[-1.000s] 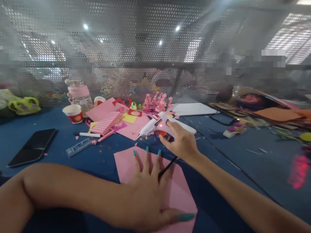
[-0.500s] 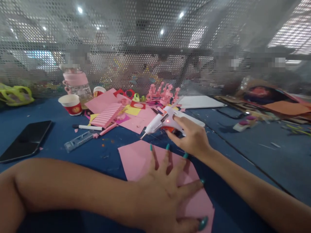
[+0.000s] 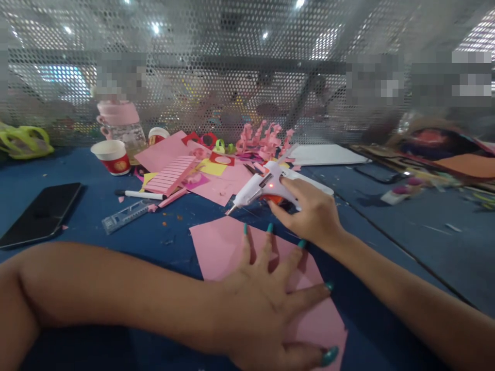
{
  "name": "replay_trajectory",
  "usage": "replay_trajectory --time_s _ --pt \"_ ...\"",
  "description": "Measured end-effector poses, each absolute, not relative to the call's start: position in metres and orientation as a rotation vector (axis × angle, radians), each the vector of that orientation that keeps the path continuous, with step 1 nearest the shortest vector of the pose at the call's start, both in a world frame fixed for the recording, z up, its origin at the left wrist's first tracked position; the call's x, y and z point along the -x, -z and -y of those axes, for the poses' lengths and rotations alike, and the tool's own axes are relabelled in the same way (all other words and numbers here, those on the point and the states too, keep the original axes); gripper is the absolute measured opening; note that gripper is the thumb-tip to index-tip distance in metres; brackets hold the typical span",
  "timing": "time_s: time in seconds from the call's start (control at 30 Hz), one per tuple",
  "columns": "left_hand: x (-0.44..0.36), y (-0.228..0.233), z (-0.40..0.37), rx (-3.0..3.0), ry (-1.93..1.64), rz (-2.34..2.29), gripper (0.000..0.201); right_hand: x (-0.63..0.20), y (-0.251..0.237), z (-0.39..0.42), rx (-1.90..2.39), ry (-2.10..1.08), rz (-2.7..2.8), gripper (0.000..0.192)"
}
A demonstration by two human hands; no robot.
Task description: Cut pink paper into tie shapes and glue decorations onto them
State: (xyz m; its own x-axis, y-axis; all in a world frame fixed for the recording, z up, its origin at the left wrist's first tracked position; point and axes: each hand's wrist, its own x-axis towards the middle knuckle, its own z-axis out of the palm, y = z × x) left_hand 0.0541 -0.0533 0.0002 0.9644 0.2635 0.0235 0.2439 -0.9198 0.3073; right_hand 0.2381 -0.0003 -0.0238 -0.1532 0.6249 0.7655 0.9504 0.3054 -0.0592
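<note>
Glue gun (image 3: 258, 189) in the right hand (image 3: 315, 208), and that hand has a firm hold: fingers over the white body, thumb down by the orange trigger, a small red light glowing beside the grip! The nozzle aims left, right at the top corner of the pink paper (image 3: 216, 247); touching or just above it, I can't tell. And the left hand (image 3: 259, 304)? Wide open, palm down, fingers spread across that sheet, pinning it to the blue table (image 3: 88, 221), teal nails all on show. Beyond the left hand lies a capped marker (image 3: 145, 195), and just nearer, a clear plastic strip (image 3: 126, 216). Well out to that hand's left, a dark phone (image 3: 40, 214); past it, a red-and-white paper cup (image 3: 110, 157) standing upright. Straight beyond the glue-gun hand, a cluster of pink stars (image 3: 266, 141) bunches up, with a white sheet (image 3: 328, 154) lying to its right, and striped pink paper (image 3: 170, 175) off to its left!
</note>
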Motion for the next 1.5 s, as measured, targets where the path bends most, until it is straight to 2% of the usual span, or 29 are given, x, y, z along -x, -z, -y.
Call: replay_trajectory --time_s 0.6,0.73,0.93,1.3,1.4,1.5 --pt "-0.055 -0.003 0.054 -2.778 -0.077 -0.344 0.060 -0.238 0.030 -0.004 1.410 0.489 1.737 0.035" --pt "-0.053 -0.003 0.049 -2.800 -0.064 -0.301 0.065 -0.238 0.029 -0.006 1.405 0.511 1.727 0.035" --pt "-0.047 -0.011 0.050 -2.893 0.089 -0.150 0.068 -0.237 0.025 -0.007 1.385 0.570 1.701 0.035" --pt "-0.032 -0.049 0.070 -2.979 0.263 -0.338 0.078 -0.238 0.025 -0.009 1.352 0.615 1.664 0.036" --pt "-0.031 -0.046 0.074 -2.978 0.170 -0.506 0.074 -0.238 0.025 -0.009 1.348 0.618 1.676 0.035" --pt "-0.037 -0.037 0.075 -2.904 0.273 -0.552 0.077 -0.238 0.026 -0.010 1.349 0.615 1.673 0.036"
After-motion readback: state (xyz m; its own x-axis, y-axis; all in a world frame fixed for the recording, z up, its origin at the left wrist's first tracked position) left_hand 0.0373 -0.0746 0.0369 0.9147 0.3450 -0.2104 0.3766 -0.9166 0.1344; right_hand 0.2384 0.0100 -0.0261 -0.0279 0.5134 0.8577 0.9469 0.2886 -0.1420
